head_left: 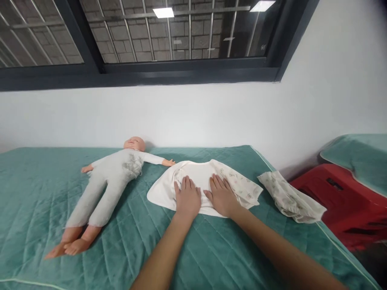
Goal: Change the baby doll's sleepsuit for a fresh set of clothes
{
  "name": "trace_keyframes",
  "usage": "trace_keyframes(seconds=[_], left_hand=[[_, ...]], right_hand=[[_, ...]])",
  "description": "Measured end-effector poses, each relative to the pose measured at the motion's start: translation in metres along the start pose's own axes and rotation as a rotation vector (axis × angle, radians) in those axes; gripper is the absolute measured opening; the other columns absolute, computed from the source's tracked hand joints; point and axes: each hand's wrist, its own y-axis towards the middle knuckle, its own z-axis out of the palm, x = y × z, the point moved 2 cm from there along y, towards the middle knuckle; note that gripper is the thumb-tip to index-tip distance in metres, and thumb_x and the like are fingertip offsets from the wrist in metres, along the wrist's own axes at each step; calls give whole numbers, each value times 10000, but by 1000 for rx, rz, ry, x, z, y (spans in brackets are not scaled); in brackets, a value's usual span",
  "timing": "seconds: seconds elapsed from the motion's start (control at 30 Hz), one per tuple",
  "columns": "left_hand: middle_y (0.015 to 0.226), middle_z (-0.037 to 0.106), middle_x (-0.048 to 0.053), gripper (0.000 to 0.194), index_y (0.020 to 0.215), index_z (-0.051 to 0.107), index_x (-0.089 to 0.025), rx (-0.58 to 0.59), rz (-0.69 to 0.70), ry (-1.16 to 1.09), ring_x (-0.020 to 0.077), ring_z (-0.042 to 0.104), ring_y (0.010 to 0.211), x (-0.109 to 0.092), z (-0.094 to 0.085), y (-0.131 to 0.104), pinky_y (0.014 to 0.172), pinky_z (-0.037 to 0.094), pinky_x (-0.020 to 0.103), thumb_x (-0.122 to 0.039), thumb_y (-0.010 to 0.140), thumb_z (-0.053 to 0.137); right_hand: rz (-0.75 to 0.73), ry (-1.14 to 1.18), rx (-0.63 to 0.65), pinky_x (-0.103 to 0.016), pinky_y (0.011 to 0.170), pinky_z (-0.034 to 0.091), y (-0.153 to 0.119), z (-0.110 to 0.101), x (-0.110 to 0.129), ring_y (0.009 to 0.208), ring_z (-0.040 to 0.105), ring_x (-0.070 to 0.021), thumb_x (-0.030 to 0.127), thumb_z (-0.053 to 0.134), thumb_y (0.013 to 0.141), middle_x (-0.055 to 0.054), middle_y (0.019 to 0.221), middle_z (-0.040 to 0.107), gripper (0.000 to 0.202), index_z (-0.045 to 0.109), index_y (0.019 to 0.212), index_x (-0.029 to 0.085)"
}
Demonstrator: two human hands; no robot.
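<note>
A small white garment with a printed pattern on its right part lies spread on the green quilted cover. My left hand rests flat on its left middle, fingers extended. Beside it, my right hand is also laid flat on the cloth, fingers pointing up and to the left. A gap of white fabric shows between the two hands. To the left, a baby doll in pale clothing lies on its back, one of its hands close to the garment's upper left edge.
A crumpled patterned cloth lies at the right edge of the cover. Beyond that edge stands a red plastic object with green fabric over it. A white wall and a dark-framed window rise behind.
</note>
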Motion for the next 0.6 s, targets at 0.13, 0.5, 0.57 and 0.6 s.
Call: trace_keyframes(seconds=[0.13,0.5,0.57,0.6], left_hand=[[1506,372,123,478,1364,475,-167,-43,89,-75,269,291,1411,13,-13,-42,1140,219,576,-359,957,316],[1188,606,22,463,1188,587,-279,-18,272,-234,171,518,1165,73,-45,-88,1152,262,463,-48,828,409],[1124,625,31,407,1127,617,-272,-34,283,-196,184,532,1118,74,-46,-81,1132,274,462,-65,841,416],[1089,633,34,383,1091,630,-265,-41,290,-178,188,539,1088,74,-47,-78,1115,290,455,-68,839,419]], right_hand=[[-97,22,-88,-466,1149,193,-53,-18,6,1402,289,-253,475,270,982,-152,1487,378,593,419,1413,95],[-203,-12,-168,-388,982,342,-114,-47,-32,1056,534,-214,161,437,925,-46,1132,623,243,617,1073,230],[-183,-28,-144,-378,968,333,-108,-47,-31,1049,528,-212,120,435,906,-42,1108,624,263,621,1052,234],[-172,-35,-129,-372,961,328,-103,-48,-29,1039,527,-209,108,436,896,-41,1084,625,264,625,1032,233]])
